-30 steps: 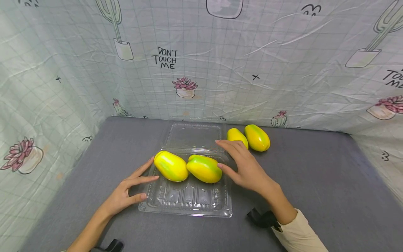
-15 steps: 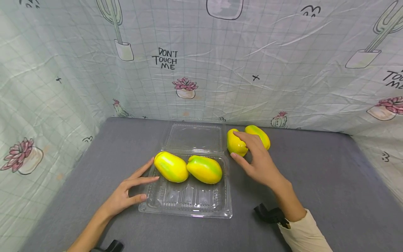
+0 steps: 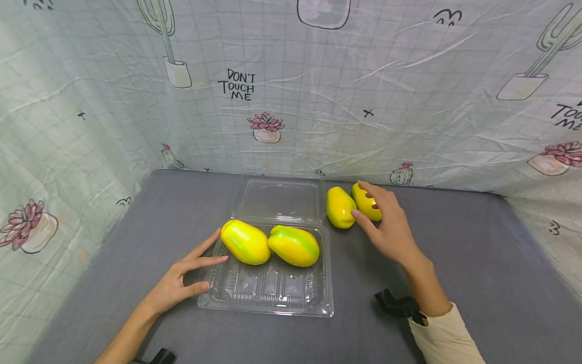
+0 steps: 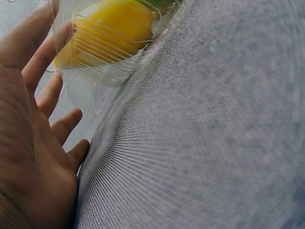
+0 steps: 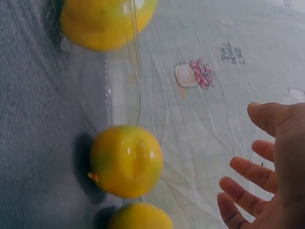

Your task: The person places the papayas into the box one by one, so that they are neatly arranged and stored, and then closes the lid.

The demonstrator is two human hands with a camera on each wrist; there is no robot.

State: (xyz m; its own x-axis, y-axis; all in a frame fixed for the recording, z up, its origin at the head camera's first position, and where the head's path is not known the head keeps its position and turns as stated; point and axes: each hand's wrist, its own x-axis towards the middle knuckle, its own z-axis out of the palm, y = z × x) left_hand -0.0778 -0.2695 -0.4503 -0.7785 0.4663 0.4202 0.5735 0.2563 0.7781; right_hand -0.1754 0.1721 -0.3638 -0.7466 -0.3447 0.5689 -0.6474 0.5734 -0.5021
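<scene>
In the head view, the right hand has moved further right and away: a second ago it was at the right fruit in the clear box, half a second ago over the third fruit, and now it is over the fourth fruit. Its fingers are parted and grasp nothing; the thumb tip overlaps the third fruit's edge, which is now largely uncovered. The left hand stays where it was, fingers straight and spread along the box's left edge, holding no fruit. The left fruit and the right fruit are unmoved, side by side in the back half of the box. The lid lies open behind them. The third and fourth fruit rest on the grey surface right of the lid, in front of the printed cloth.

In the left wrist view, the left hand is spread, its upper fingers at the box's ridged wall, with yellow fruit showing through the plastic.

In the right wrist view, the right hand is released, its fingers spread and lightly bent. A gap shows between it and the two fruit on the surface; another fruit shows behind clear plastic at the top.
</scene>
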